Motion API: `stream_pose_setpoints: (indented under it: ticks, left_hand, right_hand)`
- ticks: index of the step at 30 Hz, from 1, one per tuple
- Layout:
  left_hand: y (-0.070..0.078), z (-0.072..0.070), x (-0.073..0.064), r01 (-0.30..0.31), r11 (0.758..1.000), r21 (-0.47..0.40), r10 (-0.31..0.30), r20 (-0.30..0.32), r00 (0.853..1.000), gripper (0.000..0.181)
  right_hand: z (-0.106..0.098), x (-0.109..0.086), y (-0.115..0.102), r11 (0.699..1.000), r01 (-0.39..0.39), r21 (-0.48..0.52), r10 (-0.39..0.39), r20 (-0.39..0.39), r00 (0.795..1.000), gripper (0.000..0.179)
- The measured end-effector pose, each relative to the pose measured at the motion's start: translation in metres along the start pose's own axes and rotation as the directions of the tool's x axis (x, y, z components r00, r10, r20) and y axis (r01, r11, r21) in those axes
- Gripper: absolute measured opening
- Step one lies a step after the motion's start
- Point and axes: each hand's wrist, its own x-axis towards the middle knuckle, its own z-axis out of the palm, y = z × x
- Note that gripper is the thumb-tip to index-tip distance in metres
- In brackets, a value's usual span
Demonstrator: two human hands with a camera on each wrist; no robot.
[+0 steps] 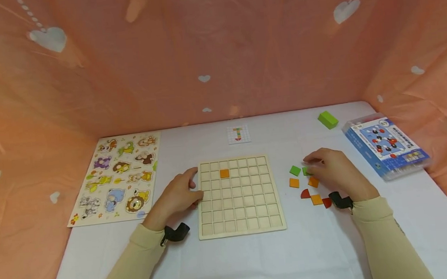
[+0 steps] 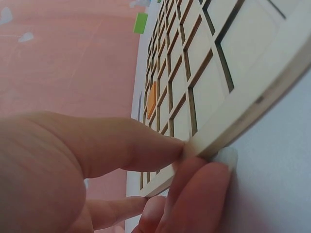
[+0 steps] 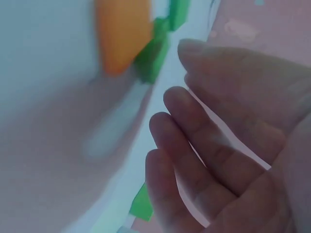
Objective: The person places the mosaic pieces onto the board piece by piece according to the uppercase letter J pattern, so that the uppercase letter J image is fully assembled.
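Note:
A pale wooden grid board (image 1: 243,235) lies flat, with one orange square tile (image 1: 224,173) in a cell near its upper left. My left hand (image 1: 178,192) holds the board's left edge; in the left wrist view the thumb (image 2: 150,145) meets the rim, with curled fingers (image 2: 199,194) beside it. Over the loose tiles at the right, my right hand (image 1: 331,170) hovers with fingers loosely bent and apart, nothing between them. Below its fingertips are a green tile (image 3: 151,56) and an orange tile (image 3: 122,36), partly covered in the head view.
Red quarter-round pieces (image 1: 305,194) and more orange tiles (image 1: 294,183) lie right of the board. A pattern card (image 1: 230,135) sits behind it. An animal puzzle board (image 1: 123,206) is at left; a green block (image 1: 328,120) and a boxed set (image 1: 387,143) are at right.

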Motion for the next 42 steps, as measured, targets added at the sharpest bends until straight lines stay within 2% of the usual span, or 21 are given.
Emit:
stream_pose_setpoints:
  ticks: [11, 18, 28, 42]
  left_hand:
    - [-0.002, 0.003, -0.002, 0.005, 1.0, -0.031, -0.005, -0.004, 1.0, 0.084]
    - [-0.001, 0.003, -0.003, 0.013, 0.999, -0.052, -0.013, -0.001, 1.0, 0.085]
    - [-0.003, -0.001, -0.004, 0.038, 0.997, -0.071, -0.039, -0.007, 0.999, 0.084]
    - [0.001, 0.0, -0.001, 0.006, 0.999, -0.036, -0.006, -0.001, 1.0, 0.084]
  right_hand:
    - [-0.005, -0.008, 0.017, 1.0, -0.004, 0.002, 0.004, 0.023, 1.0, 0.035]
    - [-0.008, -0.021, 0.024, 0.999, 0.016, -0.04, -0.016, 0.016, 1.0, 0.031]
    - [0.005, -0.03, 0.018, 0.997, 0.02, -0.077, -0.021, -0.011, 1.0, 0.036]
    - [0.008, -0.03, 0.02, 0.992, 0.036, -0.118, -0.039, -0.017, 0.999, 0.031]
